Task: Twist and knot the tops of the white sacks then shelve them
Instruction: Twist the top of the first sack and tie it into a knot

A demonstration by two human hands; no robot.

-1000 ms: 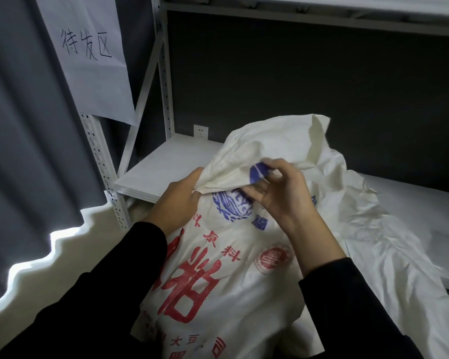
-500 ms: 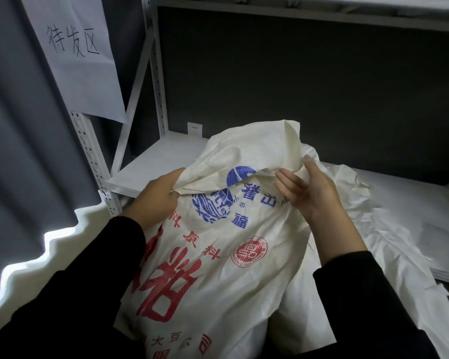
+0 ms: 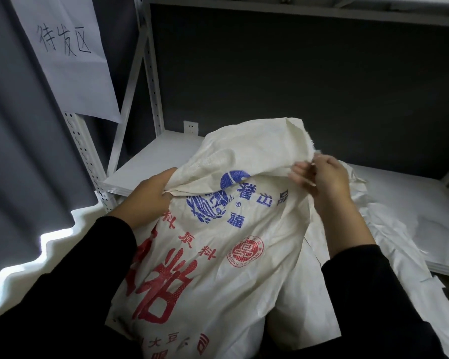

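A cream woven sack (image 3: pixel 244 268), matt and coarse in its weave, shows creases all over and print in red and blue ink; a second plain white sack (image 3: pixel 397 252) has the same crumpled weave. The rack upright (image 3: pixel 153 86) is pale painted metal punched with holes, the shelf board (image 3: pixel 151 161) smooth and matt. The sign (image 3: pixel 68 60) is thin paper with handwritten ink, the curtain (image 3: pixel 16 164) grey matt cloth, the sleeve (image 3: pixel 75 294) black matt cloth.
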